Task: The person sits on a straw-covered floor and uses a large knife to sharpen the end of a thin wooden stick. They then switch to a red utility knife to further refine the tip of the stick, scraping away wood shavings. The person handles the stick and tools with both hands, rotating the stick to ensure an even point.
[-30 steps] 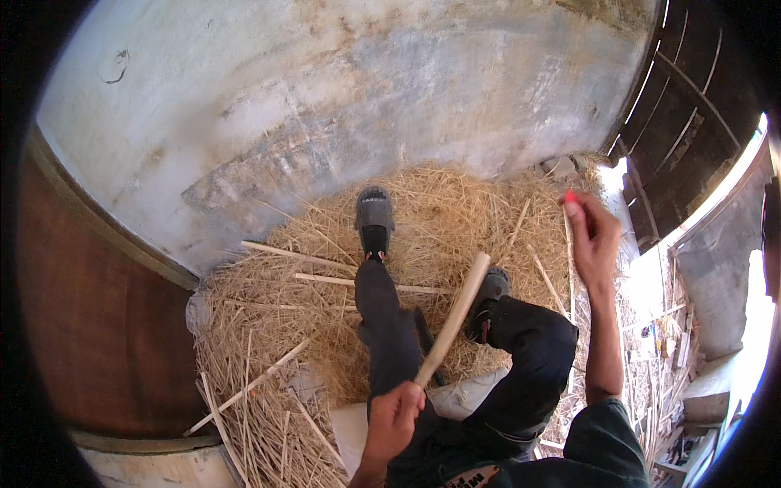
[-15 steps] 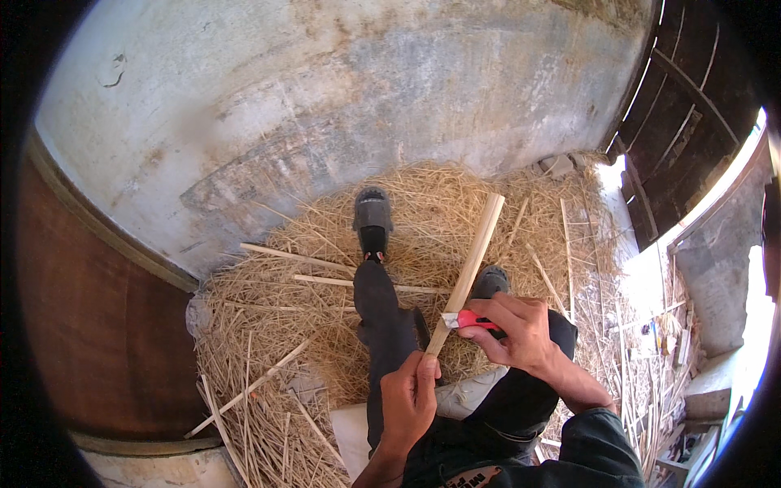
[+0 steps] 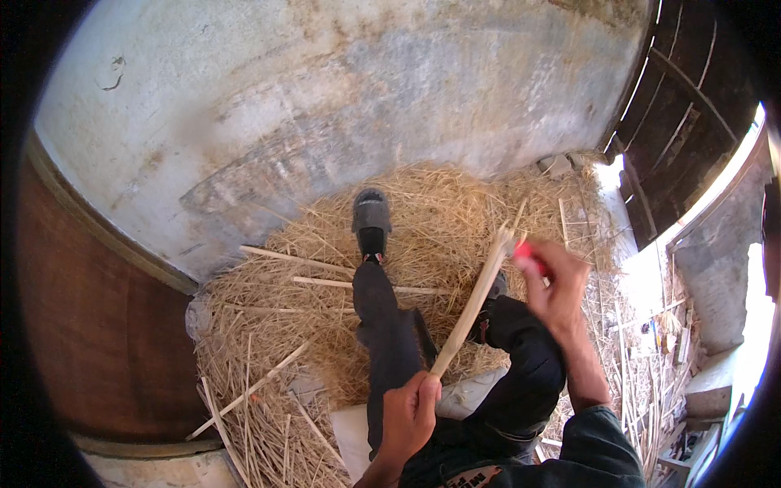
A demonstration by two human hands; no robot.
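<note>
My left hand [image 3: 409, 409] is closed around the near end of a pale wooden strip [image 3: 469, 313], which slants up and away to the right between my legs. A red-handled utility knife [image 3: 529, 255] is gripped in my right hand [image 3: 560, 286]. Its blade end is at the strip's far tip, where a thin sliver seems to lie against the wood; motion blur hides the exact contact. Something dark and flat, perhaps a blade [image 3: 425, 335], shows beside my left knee, partly covered by the leg.
Straw and shavings [image 3: 423, 203] cover the floor, with loose wooden strips [image 3: 244, 390] scattered to the left. A stained wall [image 3: 342, 106] rises ahead, a brown panel [image 3: 106, 317] stands left, and dark boards [image 3: 683, 106] are at the upper right. My left shoe [image 3: 372, 210] rests on the straw.
My right hand has slid the knife up and away along the strip, from near my left hand to its far tip. The strip tilts slightly lower; my left hand has barely moved.
</note>
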